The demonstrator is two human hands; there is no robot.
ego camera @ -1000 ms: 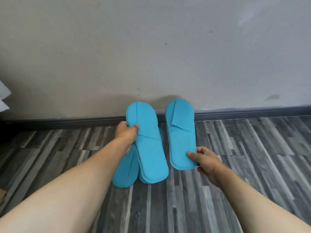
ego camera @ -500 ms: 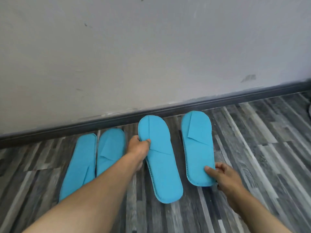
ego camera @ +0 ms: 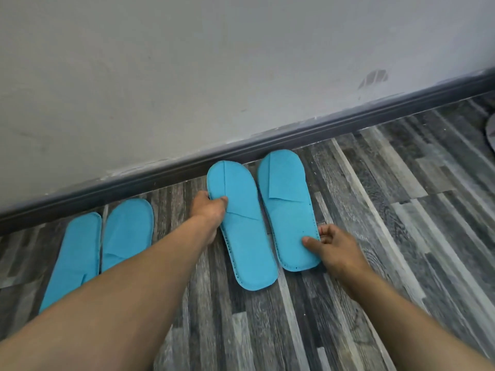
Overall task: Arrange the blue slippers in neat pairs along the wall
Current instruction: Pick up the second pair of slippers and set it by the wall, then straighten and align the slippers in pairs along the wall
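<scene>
Two bare forearms reach in from the bottom edge over the grey wood-grain floor [ego camera: 375, 210], and each ends in a hand closed on a flat blue slipper. The right hand [ego camera: 330, 246] is nearer: thumb pressed on top of the right-hand slipper [ego camera: 290, 215] close to its heel, fingers curled under the outer edge — a narrow pinch on that rim. The left hand [ego camera: 207, 210] lies farther up; its thumb sits on the upper face of the left-hand slipper [ego camera: 241, 231] by the strap fold, the other fingers tucked beneath the left edge, so it too is clamped on its slipper. These two slippers lie side by side, almost touching, toes toward the wall; the left-hand one's heel sits lower than its partner's, so the pair is not level. To the left, partly hidden by the left forearm, a second pair [ego camera: 107, 242] lies flat with its two slippers just beside each other, well apart from the held pair. Beyond all toes runs the dark baseboard [ego camera: 348, 129], the right-hand slipper's toe close against it; above it the pale scuffed wall [ego camera: 214, 62].
</scene>
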